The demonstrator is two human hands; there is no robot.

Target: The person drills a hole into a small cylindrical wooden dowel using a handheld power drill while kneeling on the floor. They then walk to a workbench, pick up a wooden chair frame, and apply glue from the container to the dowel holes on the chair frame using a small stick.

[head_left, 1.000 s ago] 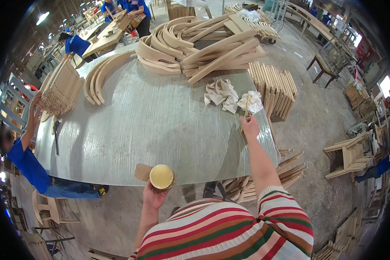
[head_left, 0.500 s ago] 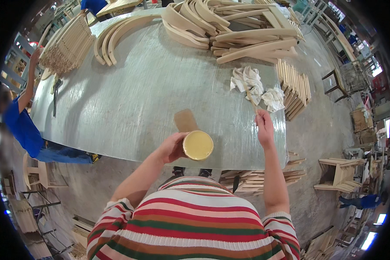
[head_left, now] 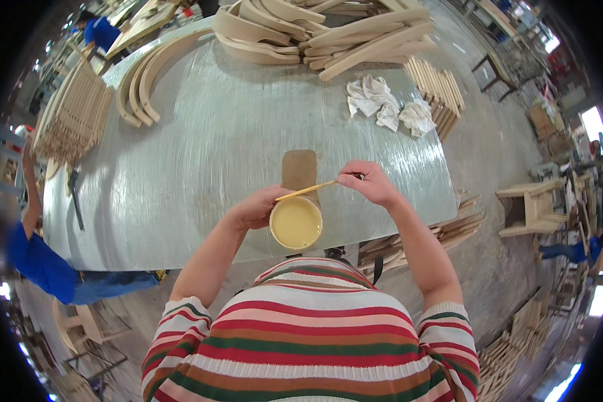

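My left hand (head_left: 256,208) grips a round cup (head_left: 296,222) of pale yellow paste at the near edge of the grey table (head_left: 201,154). My right hand (head_left: 368,183) pinches a thin wooden stick (head_left: 307,191) that reaches across to the cup's rim. Just beyond the cup a flat brown wooden piece (head_left: 299,169) lies on the table. White rags (head_left: 390,107) sit crumpled at the far right of the table.
Curved wooden parts (head_left: 315,30) are heaped at the far side, more bent strips (head_left: 137,87) and a stack of slats (head_left: 70,117) lie at the left. Straight slats (head_left: 439,84) line the right edge. A person in blue (head_left: 40,254) stands at the left. A wooden stool (head_left: 532,208) stands right.
My right hand has come back from the rags and now holds the stick at the cup. My left hand has kept the cup and drawn it nearer to me.
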